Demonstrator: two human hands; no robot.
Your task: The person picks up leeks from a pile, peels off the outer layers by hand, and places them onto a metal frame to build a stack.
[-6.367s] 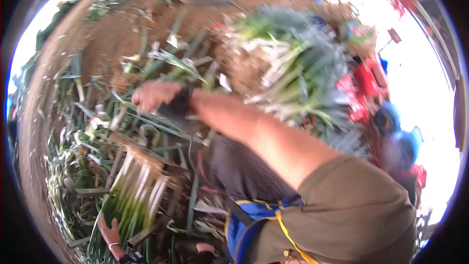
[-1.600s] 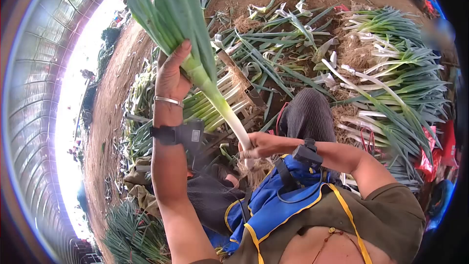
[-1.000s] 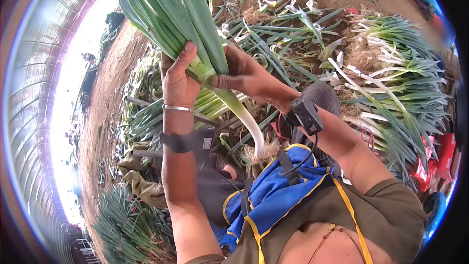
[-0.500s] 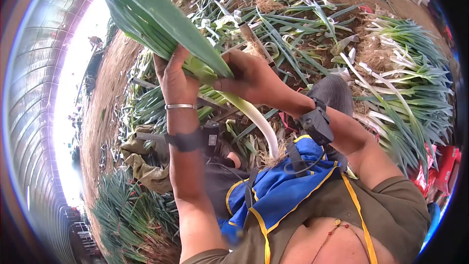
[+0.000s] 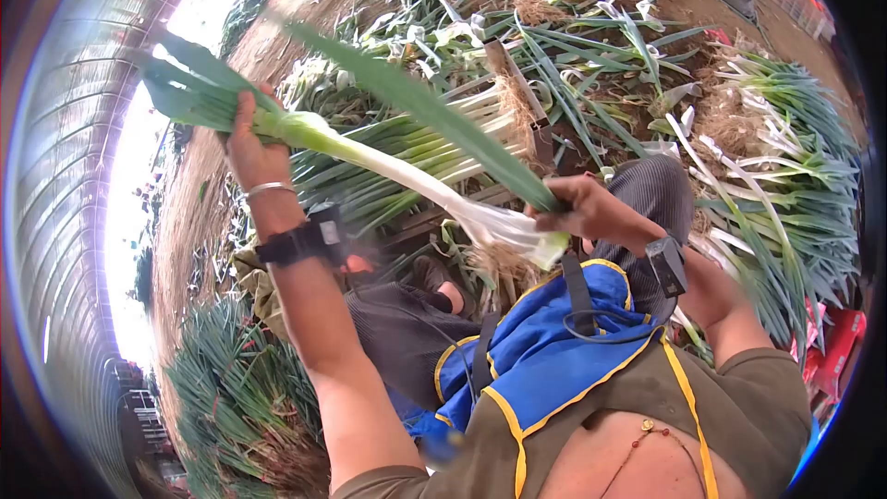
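Note:
My left hand [image 5: 254, 143] is closed around the green upper part of a leek [image 5: 370, 159], which slants down to the right with its roots [image 5: 499, 261] low over my lap. My right hand [image 5: 587, 208] pinches the base of a long green outer leaf [image 5: 425, 111]. That leaf stretches up and left, apart from most of the stalk. A pale strip of sheath [image 5: 545, 248] hangs under my right fingers beside the root end. Behind the stalk, a row of leeks [image 5: 462, 150] lies with its roots against an upright wooden board [image 5: 517, 83].
Loose leaves and peelings [image 5: 564, 83] cover the ground ahead. Leeks [image 5: 795, 166] lie piled at the right, and a bundle of leeks [image 5: 245, 397] stands at the lower left. A blue apron [image 5: 564, 351] covers my lap. A red package [image 5: 839, 351] sits at the right edge.
My hands have moved apart, the left up and left, the right down and right. The outer leaf has been pulled away from the leek's top, and the stalk now lies more level.

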